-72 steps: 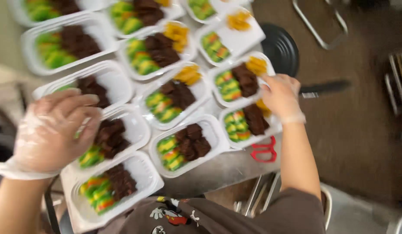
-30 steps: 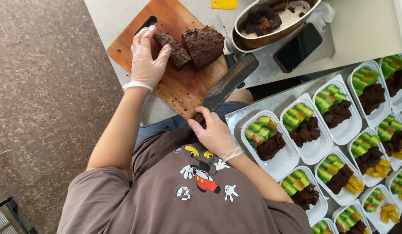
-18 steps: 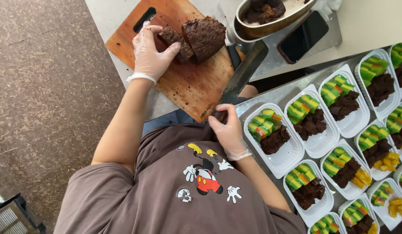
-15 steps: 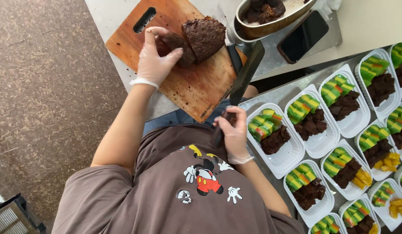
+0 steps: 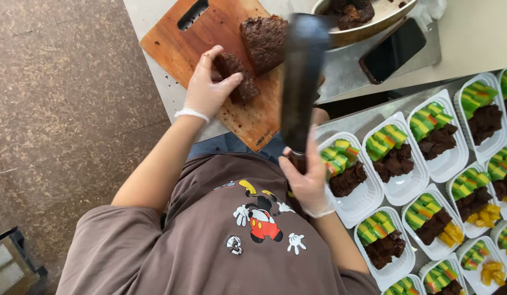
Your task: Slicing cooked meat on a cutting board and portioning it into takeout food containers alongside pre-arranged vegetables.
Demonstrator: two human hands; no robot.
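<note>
**Gloved hands at the cutting board, cleaver raised**

The left hand (image 5: 209, 90), in a thin clear glove, rests on a small piece of dark brown cake (image 5: 235, 76) on the wooden cutting board (image 5: 209, 33). Its fingers are curled over the piece and the thumb presses against its side, so the piece is pinched between thumb and fingers. Just at 2 o'clock from this piece lies a bigger block of the same cake (image 5: 265, 41), close to it; whether the two touch I cannot tell.

The right hand (image 5: 308, 177), also gloved, is closed around the handle of a broad dark cleaver (image 5: 301, 76) — fingers wrapped tight, pressed together. The blade points toward 12 o'clock and hangs above the board's right edge, blurred.

At 1 o'clock from the board stands a metal bowl (image 5: 373, 22) with more dark cake pieces, and a black phone (image 5: 395, 49) lies just beside it. From 3 to 5 o'clock of the right hand are rows of white plastic trays (image 5: 368, 196) — each with striped green-yellow layer cake and brown cake pieces, some also with yellow pieces.
</note>
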